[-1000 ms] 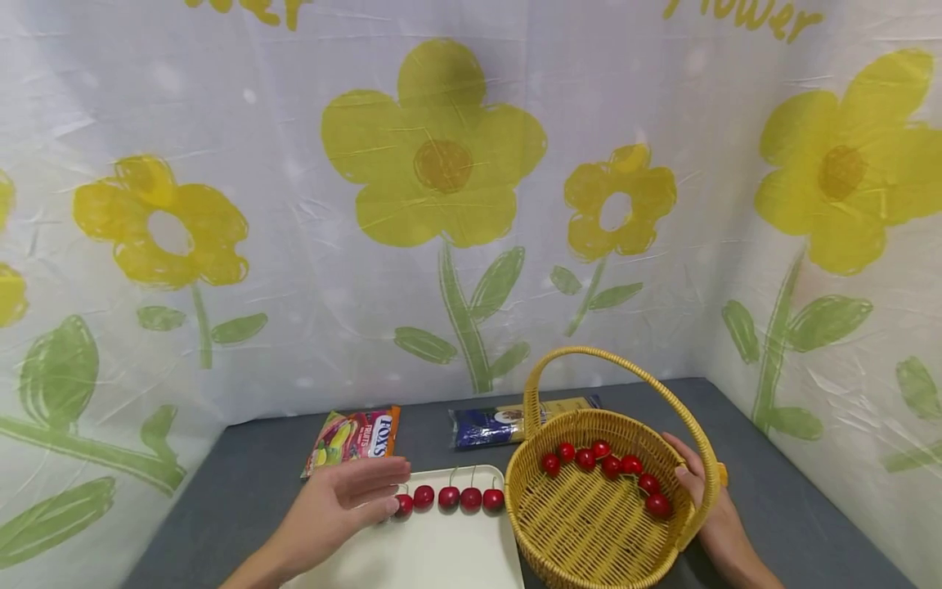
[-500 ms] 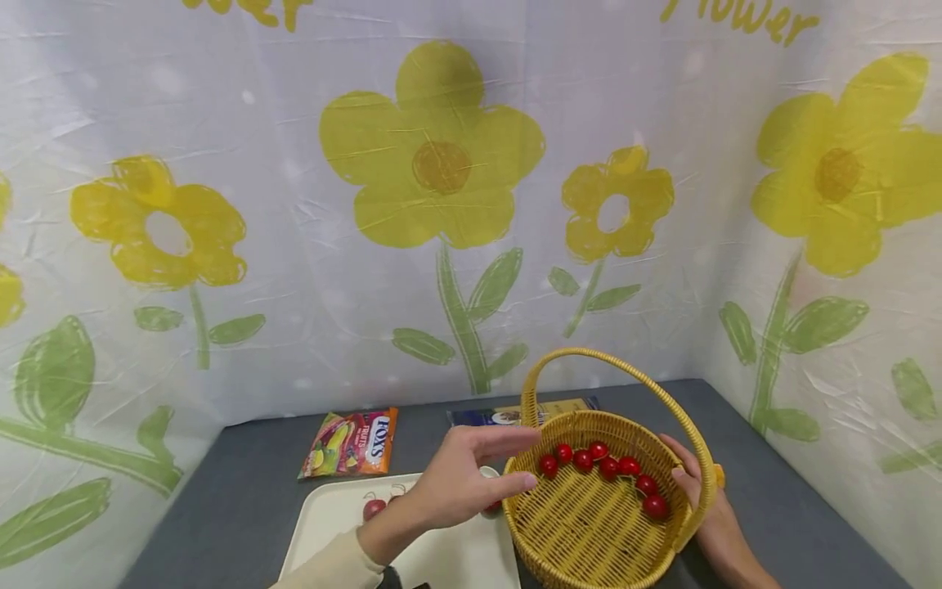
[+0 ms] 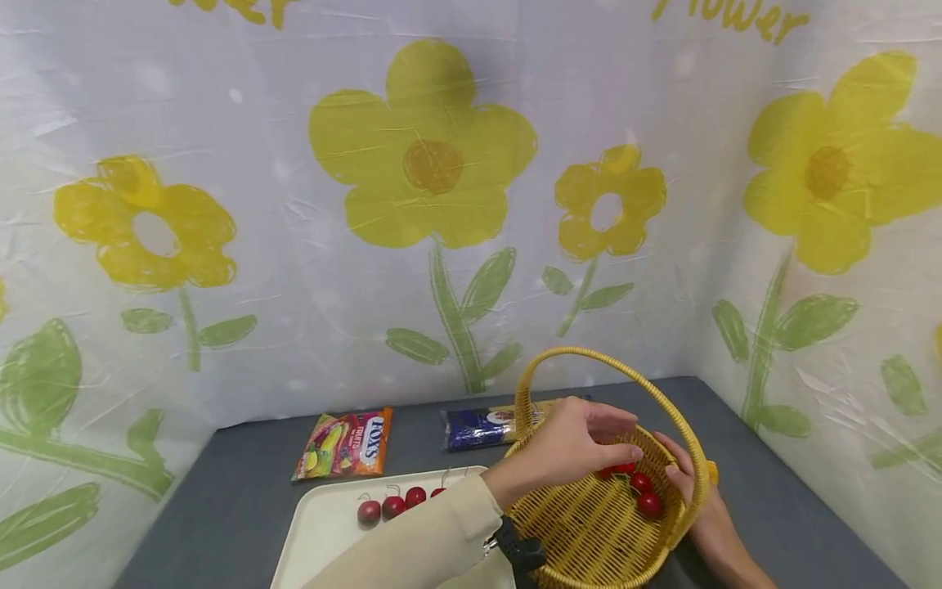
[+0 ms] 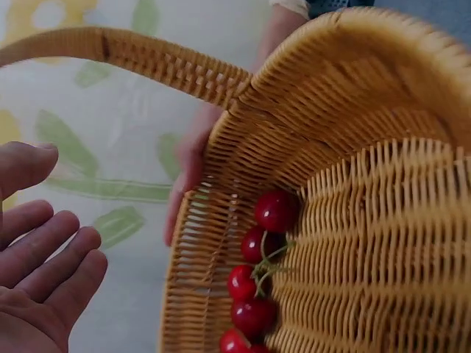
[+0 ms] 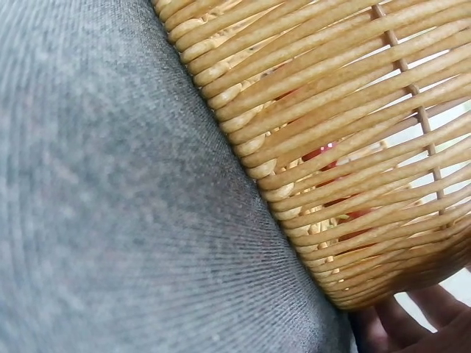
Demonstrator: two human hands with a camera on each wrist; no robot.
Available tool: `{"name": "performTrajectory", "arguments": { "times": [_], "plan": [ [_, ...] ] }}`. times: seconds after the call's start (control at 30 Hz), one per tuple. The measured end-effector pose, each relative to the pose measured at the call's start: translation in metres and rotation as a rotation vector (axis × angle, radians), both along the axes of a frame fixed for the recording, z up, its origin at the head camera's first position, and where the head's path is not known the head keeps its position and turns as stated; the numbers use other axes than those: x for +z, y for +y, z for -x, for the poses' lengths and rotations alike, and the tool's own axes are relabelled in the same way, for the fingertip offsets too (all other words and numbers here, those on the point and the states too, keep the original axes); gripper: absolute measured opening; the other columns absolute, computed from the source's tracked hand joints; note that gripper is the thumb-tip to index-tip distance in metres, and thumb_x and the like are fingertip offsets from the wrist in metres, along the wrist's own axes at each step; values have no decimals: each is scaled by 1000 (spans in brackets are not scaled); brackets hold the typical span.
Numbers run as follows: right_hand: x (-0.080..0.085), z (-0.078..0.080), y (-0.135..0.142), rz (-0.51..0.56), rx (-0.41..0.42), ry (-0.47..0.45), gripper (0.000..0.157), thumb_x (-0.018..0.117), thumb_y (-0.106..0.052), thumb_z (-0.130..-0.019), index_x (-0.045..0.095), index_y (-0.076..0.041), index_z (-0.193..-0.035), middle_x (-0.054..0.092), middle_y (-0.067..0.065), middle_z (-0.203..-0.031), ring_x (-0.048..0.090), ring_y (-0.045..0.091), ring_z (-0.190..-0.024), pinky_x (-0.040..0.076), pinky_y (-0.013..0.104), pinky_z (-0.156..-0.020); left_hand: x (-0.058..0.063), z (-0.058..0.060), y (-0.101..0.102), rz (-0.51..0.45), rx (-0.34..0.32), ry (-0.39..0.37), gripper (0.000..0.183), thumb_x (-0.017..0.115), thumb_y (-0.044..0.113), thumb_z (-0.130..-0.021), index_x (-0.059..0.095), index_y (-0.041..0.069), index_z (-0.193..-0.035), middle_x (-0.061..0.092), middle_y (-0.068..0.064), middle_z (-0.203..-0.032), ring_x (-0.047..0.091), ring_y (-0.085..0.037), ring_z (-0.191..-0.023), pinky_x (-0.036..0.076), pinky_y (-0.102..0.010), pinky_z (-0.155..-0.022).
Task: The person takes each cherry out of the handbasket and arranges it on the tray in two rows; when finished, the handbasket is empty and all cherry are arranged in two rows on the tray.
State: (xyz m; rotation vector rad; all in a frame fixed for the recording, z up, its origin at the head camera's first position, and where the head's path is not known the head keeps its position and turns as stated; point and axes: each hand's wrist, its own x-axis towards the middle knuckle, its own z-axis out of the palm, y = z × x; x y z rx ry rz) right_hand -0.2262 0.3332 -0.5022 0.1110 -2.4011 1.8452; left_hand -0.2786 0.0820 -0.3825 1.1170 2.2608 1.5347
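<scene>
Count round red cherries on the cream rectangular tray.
4 cherries, far side of the tray: three in a row, a fourth beside them, partly behind the beige fabric sleeve; more may hide.

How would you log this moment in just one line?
left hand: empty, raised near basket | right hand: touching basket's outer side | cherries: some in basket, some on tray | candy bag: behind tray
</scene>
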Motion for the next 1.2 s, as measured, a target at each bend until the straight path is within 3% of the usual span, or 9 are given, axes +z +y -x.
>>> {"name": "performTrajectory", "arguments": {
  "times": [0.13, 0.23, 0.33, 0.43, 0.57, 0.8, 0.9, 1.07, 1.2],
  "plan": [
    [0, 1, -1, -20, -11, 17, 56, 33, -39, -122, 31, -18, -174, 48, 4, -164, 53, -16, -128, 51, 14, -98, -8, 6, 22, 64, 2, -41, 32, 86, 26, -98, 82, 14, -128, 84, 9, -113, 74, 5, -98, 59, -16, -84],
    [0, 0, -2, -14, -7, 24, 55, 34, -38, -122, 32, -19, -173, 50, -1, -159, 57, -12, -127, 54, 17, -97, -20, 9, 35, 155, 32, -17, 27, 87, 23, -97, 84, 15, -122, 84, 12, -105, 73, 6, -91, 59, -16, -80],
    [0, 0, -3, -1, 3, 19, 56, 34, -39, -121, 31, -20, -174, 45, 7, -165, 55, -13, -128, 56, 19, -97, -30, 11, 45, 319, 56, 72, 22, 88, 25, -96, 86, 17, -117, 83, 14, -101, 72, 6, -91, 56, -14, -81],
    [1, 0, -2, -6, 1, 17, 56, 34, -39, -121, 30, -21, -174, 39, 16, -171, 52, -17, -127, 55, 19, -96, -36, 12, 53, 485, 57, 173, 19, 88, 29, -95, 88, 21, -113, 82, 17, -98, 69, 1, -101, 55, -14, -82],
    [1, 0, -1, -42, -11, 33, 56, 34, -37, -121, 31, -18, -174, 42, 21, -169, 53, -14, -126, 55, 18, -95, -39, 12, 62, 608, 33, 216, 14, 89, 32, -94, 89, 27, -107, 80, 21, -93, 66, -4, -113, 55, -15, -84],
    [2, -1, 1, -101, -35, 22, 55, 34, -40, -121, 32, -22, -173, 42, 18, -170, 48, -18, -128, 52, 16, -96, -38, 11, 65, 715, -131, 238, 10, 90, 29, -94, 89, 29, -103, 79, 23, -90, 64, 1, -99, 51, -12, -78],
    [2, 0, 2, -116, -42, 22, 54, 33, -40, -121, 32, -25, -173, 42, 17, -171, 46, -19, -128, 52, 17, -96, -39, 9, 67, 749, -188, 262, 10, 92, 30, -92, 89, 31, -102, 78, 25, -89, 62, 3, -98, 48, -11, -83],
    [1, 0, 3, -98, -37, 30, 54, 34, -39, -121, 32, -23, -173, 45, 20, -168, 53, -14, -125, 54, 20, -94, -37, 6, 70, 794, -285, 338, 14, 93, 27, -91, 89, 32, -104, 79, 26, -91, 63, 12, -95, 44, -6, -88],
    [0, 0, 4, -85, -34, 20, 55, 34, -39, -121, 31, -23, -174, 48, 21, -165, 58, -9, -122, 55, 21, -93, -31, 4, 68, 809, -370, 387, 19, 91, 22, -92, 89, 31, -109, 81, 24, -98, 65, 16, -91, 46, -3, -80]
  ]
}}
